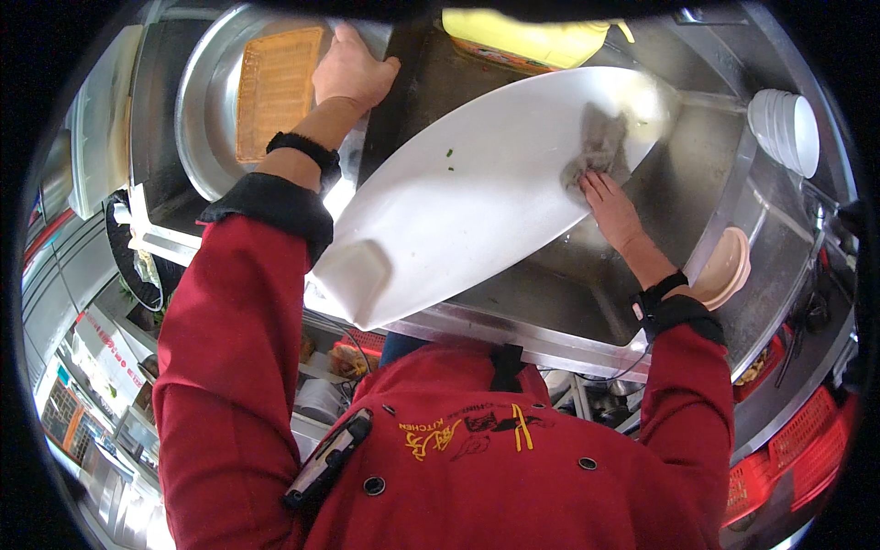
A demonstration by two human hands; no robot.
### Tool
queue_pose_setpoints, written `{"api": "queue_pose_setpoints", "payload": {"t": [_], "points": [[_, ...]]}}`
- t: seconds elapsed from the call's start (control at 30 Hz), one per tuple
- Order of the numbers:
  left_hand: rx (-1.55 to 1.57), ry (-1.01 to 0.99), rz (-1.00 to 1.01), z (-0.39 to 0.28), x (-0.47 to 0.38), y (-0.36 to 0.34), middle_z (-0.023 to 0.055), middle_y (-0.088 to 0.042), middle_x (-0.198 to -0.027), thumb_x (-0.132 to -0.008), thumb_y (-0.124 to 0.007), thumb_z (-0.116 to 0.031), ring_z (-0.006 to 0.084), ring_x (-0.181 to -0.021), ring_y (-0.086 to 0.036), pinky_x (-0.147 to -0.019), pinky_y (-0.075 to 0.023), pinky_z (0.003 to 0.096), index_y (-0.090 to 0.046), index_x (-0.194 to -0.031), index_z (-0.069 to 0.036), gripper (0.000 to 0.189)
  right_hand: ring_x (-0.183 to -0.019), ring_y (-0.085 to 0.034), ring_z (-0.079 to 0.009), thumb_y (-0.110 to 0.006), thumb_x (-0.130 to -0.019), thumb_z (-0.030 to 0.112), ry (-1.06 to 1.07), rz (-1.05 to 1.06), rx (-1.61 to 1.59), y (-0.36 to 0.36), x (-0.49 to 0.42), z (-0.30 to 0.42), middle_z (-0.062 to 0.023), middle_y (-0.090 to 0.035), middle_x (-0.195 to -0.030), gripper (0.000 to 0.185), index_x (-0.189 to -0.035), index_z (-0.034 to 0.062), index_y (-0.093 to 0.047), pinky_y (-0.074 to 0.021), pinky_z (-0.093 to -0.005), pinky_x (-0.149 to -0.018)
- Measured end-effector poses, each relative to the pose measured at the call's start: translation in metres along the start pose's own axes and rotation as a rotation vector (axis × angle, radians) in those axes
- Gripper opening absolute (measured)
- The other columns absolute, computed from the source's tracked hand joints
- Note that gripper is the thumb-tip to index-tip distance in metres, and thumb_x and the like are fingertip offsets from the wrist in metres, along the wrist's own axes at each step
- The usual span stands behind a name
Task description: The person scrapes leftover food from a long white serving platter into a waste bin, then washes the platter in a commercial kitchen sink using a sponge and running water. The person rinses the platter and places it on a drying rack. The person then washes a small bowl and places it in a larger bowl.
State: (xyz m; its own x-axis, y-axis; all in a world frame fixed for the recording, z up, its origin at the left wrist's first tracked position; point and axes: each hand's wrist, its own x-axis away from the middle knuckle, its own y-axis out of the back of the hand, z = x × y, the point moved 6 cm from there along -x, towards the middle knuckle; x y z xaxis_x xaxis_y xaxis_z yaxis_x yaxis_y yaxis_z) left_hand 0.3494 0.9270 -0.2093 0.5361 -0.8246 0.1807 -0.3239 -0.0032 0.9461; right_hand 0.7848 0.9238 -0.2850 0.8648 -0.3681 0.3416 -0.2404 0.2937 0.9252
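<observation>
A long white fish-shaped platter (454, 199) lies slantwise across the metal sink (570, 309), with two small green bits on its surface. My right hand (612, 206) presses its fingertips on a wet grey cloth (598, 144) near the platter's right end. At the upper left, my left hand (354, 69) is beside an orange-brown woven basket (278, 96), which sits in a round metal basin (196, 117). The fingers of that hand point away from me and are partly hidden, so its grip cannot be made out.
A yellow plastic container (529, 38) stands behind the platter. To the right are stacked white bowls (784, 130) and a pinkish bowl (722, 268). Red plastic baskets (804, 433) are at the lower right. The sink's metal front edge (481, 326) runs close to my body.
</observation>
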Motion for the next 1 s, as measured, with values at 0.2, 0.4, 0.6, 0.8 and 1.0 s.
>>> {"api": "queue_pose_setpoints", "payload": {"t": [0.2,0.4,0.6,0.8,1.0], "points": [[0.009,0.007,0.011,0.0,-0.001,0.0,0.0237,-0.06,-0.117,-0.075,-0.069,-0.039,0.039,-0.106,-0.061,-0.09,-0.0507,0.0444,-0.045,-0.116,0.003,0.063,-0.139,-0.025,-0.0462,-0.066,-0.083,0.032,-0.016,0.334,0.076,0.001,-0.021,0.073,-0.0304,-0.03,-0.148,0.081,-0.142,-0.0102,-0.031,-0.02,-0.051,-0.117],[0.013,0.019,0.017,0.0,0.002,0.003,0.0228,-0.061,-0.116,-0.075,-0.068,-0.038,0.0385,-0.104,-0.062,-0.088,-0.0512,0.0446,-0.045,-0.115,0.002,0.061,-0.139,-0.025,-0.0469,-0.057,-0.086,0.055,0.328,0.127,-0.664,0.065,-0.027,0.2,-0.0306,-0.029,-0.148,0.088,-0.144,-0.0053,-0.03,-0.0205,-0.0526,-0.115],[-0.019,0.034,0.038,-0.001,0.0,0.001,0.0237,-0.06,-0.117,-0.075,-0.069,-0.037,0.0384,-0.104,-0.062,-0.088,-0.0513,0.045,-0.044,-0.115,0.003,0.062,-0.142,-0.029,-0.0298,-0.046,-0.096,0.042,0.561,0.199,-0.803,0.081,-0.041,0.257,-0.0154,-0.035,-0.152,0.063,-0.146,0.005,-0.035,-0.0184,-0.0497,-0.117],[-0.016,0.057,0.065,-0.001,-0.001,0.002,0.0248,-0.058,-0.119,-0.075,-0.069,-0.035,0.0387,-0.105,-0.062,-0.088,-0.0513,0.0454,-0.043,-0.115,0.004,0.062,-0.143,-0.029,-0.0241,-0.048,-0.096,0.033,0.523,0.244,-0.673,0.053,-0.052,0.204,-0.0035,-0.035,-0.153,0.052,-0.145,0.0156,-0.041,-0.0164,-0.0493,-0.118],[-0.004,0.047,0.054,0.0,-0.001,0.0,0.0246,-0.059,-0.118,-0.075,-0.069,-0.035,0.0383,-0.105,-0.062,-0.087,-0.0514,0.0448,-0.043,-0.114,0.003,0.06,-0.14,-0.03,-0.0357,-0.055,-0.092,0.025,-0.116,0.09,-0.369,0.004,-0.07,0.02,-0.0151,-0.031,-0.153,0.061,-0.146,0.0093,-0.034,-0.0246,-0.0563,-0.112]]}}
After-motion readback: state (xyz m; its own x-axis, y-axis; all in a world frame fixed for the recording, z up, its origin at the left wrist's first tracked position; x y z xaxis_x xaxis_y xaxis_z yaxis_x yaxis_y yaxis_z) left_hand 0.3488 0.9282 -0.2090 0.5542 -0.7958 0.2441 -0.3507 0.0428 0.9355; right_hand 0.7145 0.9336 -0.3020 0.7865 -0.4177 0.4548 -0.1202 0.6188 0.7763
